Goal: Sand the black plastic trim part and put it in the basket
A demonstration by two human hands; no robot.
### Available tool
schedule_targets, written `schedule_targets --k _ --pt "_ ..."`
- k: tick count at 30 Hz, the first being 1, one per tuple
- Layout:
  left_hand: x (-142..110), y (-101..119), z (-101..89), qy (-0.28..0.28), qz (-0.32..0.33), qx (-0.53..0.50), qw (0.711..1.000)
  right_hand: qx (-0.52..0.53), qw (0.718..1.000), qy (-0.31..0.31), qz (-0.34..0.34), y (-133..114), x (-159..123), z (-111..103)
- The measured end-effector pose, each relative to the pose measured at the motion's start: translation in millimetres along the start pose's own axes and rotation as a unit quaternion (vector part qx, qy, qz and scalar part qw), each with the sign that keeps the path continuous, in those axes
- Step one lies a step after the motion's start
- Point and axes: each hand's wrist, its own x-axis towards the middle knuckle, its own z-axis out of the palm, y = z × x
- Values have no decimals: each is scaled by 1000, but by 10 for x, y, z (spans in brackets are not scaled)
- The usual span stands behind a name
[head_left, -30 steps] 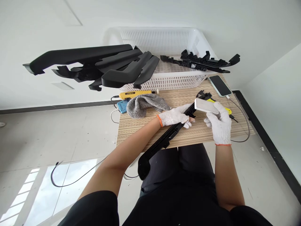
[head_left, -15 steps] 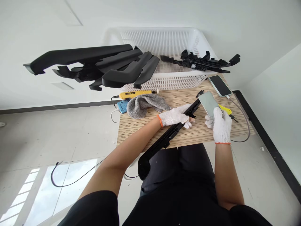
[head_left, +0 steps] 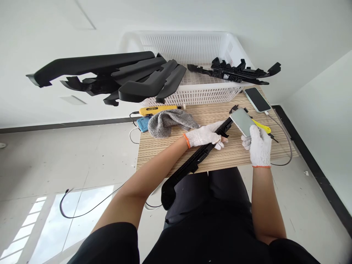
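Note:
In a white knit glove with an orange cuff, my left hand is closed around a long black plastic trim piece. The piece lies slantwise across the table, its ribbed side up and its wide curved end hanging over the front edge. My right hand, gloved alike, grips a flat, pale grey-green rectangular slab by its near right corner. That slab hangs tilted beside the far end of the trim piece; I cannot tell whether they touch. A yellow-handled tool lies partly hidden behind the right hand.
A white plastic basket stands at the back, with several smooth black trim pieces and ribbed black pieces across its rim. On the wooden table are a grey cloth, yellow tool, blue device and plugged-in phone.
My right hand has tilted the slab and shifted its far end slightly left and down, towards the trim piece. The left hand and the trim piece stay put.

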Motion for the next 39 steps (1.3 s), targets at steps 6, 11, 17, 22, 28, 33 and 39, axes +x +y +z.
schedule_targets --k 6,11,17,22,28,33,39 --pt "21 -36 -29 -10 8 -4 1000 -2 1000 0 7 -5 19 -14" --pt "42 -69 -56 -9 4 8 1000 -2 999 -36 24 -43 7 -27" --pt "17 -38 -30 -11 6 -9 1000 16 999 -14 49 -46 8 -26" --pt "13 -29 -24 -9 12 3 1000 52 998 8 46 -26 38 -1" --pt "31 -62 -49 -15 8 -2 1000 36 999 -2 14 -7 68 18" --pt "12 -38 -23 -5 4 10 1000 -25 999 -9 -40 -2 51 8" --pt "31 -56 -37 -7 5 2 1000 -45 996 -18 -71 21 55 -7"
